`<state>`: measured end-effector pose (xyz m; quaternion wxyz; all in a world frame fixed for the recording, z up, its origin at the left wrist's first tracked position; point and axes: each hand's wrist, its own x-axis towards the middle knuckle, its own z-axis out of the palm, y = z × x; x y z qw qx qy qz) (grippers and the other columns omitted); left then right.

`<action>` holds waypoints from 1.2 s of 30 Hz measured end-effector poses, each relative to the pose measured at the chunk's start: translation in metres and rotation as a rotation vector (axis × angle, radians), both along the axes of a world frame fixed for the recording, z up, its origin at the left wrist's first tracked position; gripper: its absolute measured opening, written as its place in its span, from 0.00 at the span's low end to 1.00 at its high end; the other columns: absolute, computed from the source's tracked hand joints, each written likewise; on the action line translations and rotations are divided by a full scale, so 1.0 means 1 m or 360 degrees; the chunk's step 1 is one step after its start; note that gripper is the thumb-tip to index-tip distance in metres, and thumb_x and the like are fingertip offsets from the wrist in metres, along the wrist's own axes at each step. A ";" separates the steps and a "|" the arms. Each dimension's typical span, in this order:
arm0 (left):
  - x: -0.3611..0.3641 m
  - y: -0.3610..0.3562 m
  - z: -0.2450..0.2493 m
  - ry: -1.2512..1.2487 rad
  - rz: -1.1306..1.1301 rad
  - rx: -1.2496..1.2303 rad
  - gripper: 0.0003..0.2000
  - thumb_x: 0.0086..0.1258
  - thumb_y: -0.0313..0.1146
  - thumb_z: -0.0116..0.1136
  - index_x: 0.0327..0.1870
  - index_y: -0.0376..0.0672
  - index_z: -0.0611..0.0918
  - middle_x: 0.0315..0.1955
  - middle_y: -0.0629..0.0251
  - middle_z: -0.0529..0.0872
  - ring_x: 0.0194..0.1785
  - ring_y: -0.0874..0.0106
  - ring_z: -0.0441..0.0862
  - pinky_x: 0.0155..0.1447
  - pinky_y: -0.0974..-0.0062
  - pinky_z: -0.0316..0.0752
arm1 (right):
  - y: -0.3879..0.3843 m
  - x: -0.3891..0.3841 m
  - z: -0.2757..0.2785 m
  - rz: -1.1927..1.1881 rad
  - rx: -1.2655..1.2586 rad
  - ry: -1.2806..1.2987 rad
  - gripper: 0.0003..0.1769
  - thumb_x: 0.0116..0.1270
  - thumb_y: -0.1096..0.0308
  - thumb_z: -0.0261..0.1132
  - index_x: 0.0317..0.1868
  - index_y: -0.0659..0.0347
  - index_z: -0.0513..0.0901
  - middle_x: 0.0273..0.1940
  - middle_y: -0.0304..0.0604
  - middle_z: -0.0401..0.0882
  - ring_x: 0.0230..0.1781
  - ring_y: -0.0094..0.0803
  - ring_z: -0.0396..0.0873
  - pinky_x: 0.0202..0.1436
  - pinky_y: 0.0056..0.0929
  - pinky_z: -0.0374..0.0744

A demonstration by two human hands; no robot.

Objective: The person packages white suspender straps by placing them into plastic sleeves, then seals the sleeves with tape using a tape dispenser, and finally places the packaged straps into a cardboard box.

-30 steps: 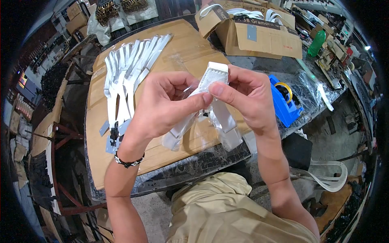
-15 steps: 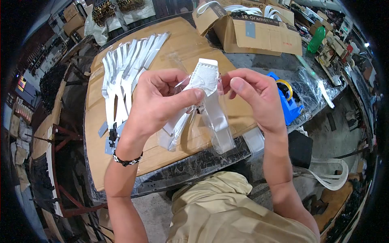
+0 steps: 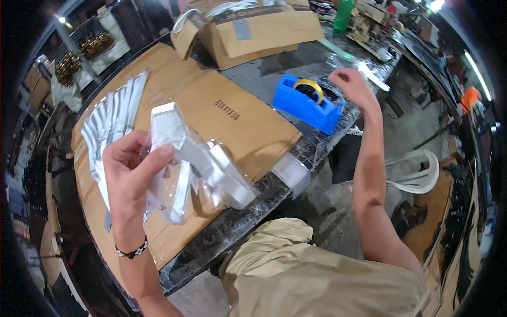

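Observation:
My left hand (image 3: 132,169) grips a white strap (image 3: 168,127) in clear plastic wrap, its thumb pressed on the strap just below the stitched end. The strap's folded lengths hang down to the right inside the wrap. Beyond the blue tape dispenser (image 3: 303,103) my right hand (image 3: 355,89) is raised, its fingers curled together; whatever they pinch, if anything, does not show. A roll of tape with a yellow core (image 3: 311,90) sits in the dispenser. To the left of my left hand, several wrapped white straps (image 3: 113,113) lie fanned out on the cardboard sheet (image 3: 248,127).
An open cardboard box (image 3: 269,37) with white straps in it stands at the table's back. Behind the dispenser is a green bottle (image 3: 343,15). A clear plastic packet (image 3: 292,173) lies at the table's front edge. White looped straps (image 3: 417,174) hang at the right.
My right hand has left the wrapped strap and moved right, past the tape dispenser. My left hand still holds the strap. The view has swung to the right.

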<state>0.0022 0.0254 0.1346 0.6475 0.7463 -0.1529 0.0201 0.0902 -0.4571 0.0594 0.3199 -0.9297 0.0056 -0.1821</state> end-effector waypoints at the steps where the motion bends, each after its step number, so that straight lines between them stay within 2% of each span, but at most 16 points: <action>1: 0.001 -0.001 -0.002 -0.0009 -0.0003 -0.0002 0.07 0.62 0.28 0.70 0.32 0.33 0.84 0.25 0.65 0.86 0.25 0.82 0.79 0.31 0.84 0.71 | -0.006 0.000 -0.007 0.0002 -0.0033 0.0122 0.16 0.67 0.60 0.67 0.43 0.66 0.87 0.36 0.49 0.87 0.37 0.31 0.82 0.45 0.32 0.78; 6: 0.006 -0.004 -0.005 -0.0038 -0.0029 -0.0033 0.07 0.62 0.28 0.70 0.33 0.34 0.84 0.25 0.66 0.86 0.25 0.82 0.79 0.31 0.84 0.71 | -0.023 -0.003 -0.032 0.0130 0.0176 0.0490 0.17 0.66 0.59 0.66 0.44 0.66 0.87 0.36 0.47 0.87 0.37 0.31 0.82 0.44 0.32 0.78; 10: 0.006 -0.003 -0.004 -0.0019 -0.0036 0.0037 0.07 0.63 0.28 0.70 0.34 0.34 0.85 0.26 0.66 0.87 0.26 0.83 0.80 0.31 0.83 0.71 | -0.036 -0.017 -0.032 0.0058 0.0025 0.0475 0.16 0.66 0.60 0.66 0.43 0.66 0.88 0.35 0.42 0.87 0.37 0.27 0.81 0.45 0.30 0.78; 13: 0.005 -0.003 -0.002 -0.0032 0.0002 0.0138 0.08 0.63 0.29 0.70 0.36 0.33 0.85 0.27 0.66 0.87 0.27 0.82 0.80 0.32 0.83 0.72 | -0.019 -0.024 -0.020 0.0040 0.0028 0.0131 0.14 0.68 0.61 0.65 0.42 0.66 0.87 0.36 0.39 0.87 0.39 0.25 0.80 0.46 0.28 0.78; 15: 0.005 -0.011 0.002 0.0044 -0.0046 0.0084 0.09 0.63 0.28 0.71 0.37 0.32 0.86 0.27 0.65 0.88 0.27 0.82 0.81 0.32 0.83 0.72 | 0.030 -0.037 0.014 0.0166 0.0562 -0.0020 0.12 0.71 0.63 0.64 0.41 0.65 0.86 0.36 0.35 0.85 0.39 0.21 0.79 0.46 0.23 0.76; 16: 0.007 -0.013 0.002 0.0117 -0.0067 0.0066 0.09 0.62 0.27 0.72 0.38 0.31 0.86 0.28 0.64 0.89 0.28 0.82 0.81 0.33 0.84 0.72 | 0.055 -0.044 0.031 0.0211 0.0747 0.0094 0.12 0.72 0.63 0.65 0.41 0.65 0.86 0.36 0.34 0.85 0.38 0.18 0.77 0.46 0.21 0.74; 18: 0.008 -0.018 0.000 0.0071 -0.0097 -0.0021 0.08 0.63 0.27 0.72 0.38 0.31 0.87 0.28 0.64 0.88 0.28 0.82 0.81 0.33 0.84 0.73 | 0.084 -0.054 0.046 0.0418 0.0527 0.0181 0.14 0.72 0.61 0.65 0.41 0.66 0.85 0.35 0.34 0.85 0.36 0.18 0.76 0.44 0.23 0.74; 20: 0.002 -0.018 0.003 0.0061 -0.0110 -0.0074 0.08 0.63 0.26 0.72 0.38 0.31 0.87 0.28 0.65 0.88 0.28 0.83 0.81 0.33 0.85 0.73 | 0.091 -0.055 0.046 0.0214 0.0263 0.0126 0.17 0.71 0.59 0.66 0.43 0.68 0.85 0.33 0.40 0.85 0.33 0.23 0.77 0.42 0.26 0.75; 24: -0.005 -0.007 0.006 0.0061 -0.0104 -0.0126 0.08 0.63 0.25 0.72 0.38 0.31 0.87 0.27 0.66 0.88 0.28 0.83 0.80 0.33 0.85 0.73 | 0.017 -0.039 -0.008 -0.0493 -0.0358 -0.0002 0.18 0.69 0.58 0.66 0.43 0.68 0.85 0.31 0.48 0.83 0.32 0.27 0.78 0.40 0.28 0.77; 26: -0.005 -0.002 0.004 0.0076 -0.0079 -0.0131 0.08 0.62 0.26 0.72 0.38 0.31 0.87 0.28 0.66 0.88 0.28 0.83 0.81 0.33 0.85 0.74 | -0.056 -0.035 -0.060 -0.0337 -0.0446 0.0130 0.18 0.71 0.56 0.64 0.42 0.66 0.86 0.28 0.44 0.83 0.30 0.24 0.77 0.38 0.28 0.76; 29: -0.002 0.002 0.000 0.0107 -0.0087 -0.0152 0.09 0.62 0.27 0.73 0.38 0.31 0.87 0.28 0.66 0.88 0.29 0.83 0.82 0.34 0.84 0.74 | -0.072 -0.050 -0.064 -0.0205 0.0102 0.0683 0.18 0.73 0.55 0.63 0.44 0.63 0.86 0.30 0.38 0.82 0.32 0.20 0.76 0.36 0.26 0.75; 32: 0.000 0.005 -0.005 0.0146 -0.0087 -0.0130 0.10 0.61 0.28 0.73 0.38 0.31 0.87 0.28 0.66 0.88 0.30 0.82 0.82 0.34 0.84 0.74 | -0.050 -0.060 -0.057 -0.0217 0.0462 0.0504 0.17 0.74 0.55 0.62 0.47 0.62 0.85 0.34 0.32 0.80 0.35 0.17 0.75 0.36 0.23 0.74; 33: -0.001 0.006 -0.004 0.0156 -0.0066 -0.0097 0.10 0.61 0.28 0.73 0.38 0.32 0.87 0.28 0.65 0.88 0.30 0.82 0.82 0.34 0.84 0.74 | -0.059 -0.054 -0.062 -0.0113 0.0565 0.0464 0.18 0.74 0.57 0.63 0.52 0.63 0.84 0.39 0.33 0.83 0.39 0.19 0.77 0.40 0.23 0.75; 34: 0.000 0.006 -0.005 0.0164 -0.0071 -0.0069 0.10 0.61 0.28 0.73 0.38 0.32 0.87 0.28 0.65 0.89 0.30 0.82 0.82 0.34 0.84 0.74 | -0.046 -0.054 -0.059 -0.0124 0.0572 0.0344 0.19 0.73 0.59 0.64 0.56 0.63 0.83 0.43 0.34 0.84 0.41 0.22 0.78 0.45 0.22 0.75; 35: 0.001 0.006 -0.011 0.0114 -0.0014 -0.0055 0.10 0.61 0.29 0.73 0.38 0.32 0.87 0.28 0.65 0.89 0.30 0.82 0.83 0.34 0.84 0.73 | -0.066 -0.042 -0.077 0.0054 0.0408 0.0176 0.20 0.73 0.59 0.65 0.58 0.62 0.83 0.44 0.34 0.85 0.43 0.23 0.79 0.48 0.22 0.75; 36: 0.003 0.008 -0.012 0.0112 -0.0009 0.0041 0.10 0.62 0.29 0.73 0.38 0.32 0.87 0.29 0.65 0.89 0.30 0.81 0.82 0.35 0.84 0.73 | -0.042 -0.047 -0.058 0.0026 0.0426 0.0234 0.18 0.73 0.60 0.65 0.55 0.62 0.84 0.44 0.34 0.85 0.44 0.22 0.79 0.47 0.21 0.75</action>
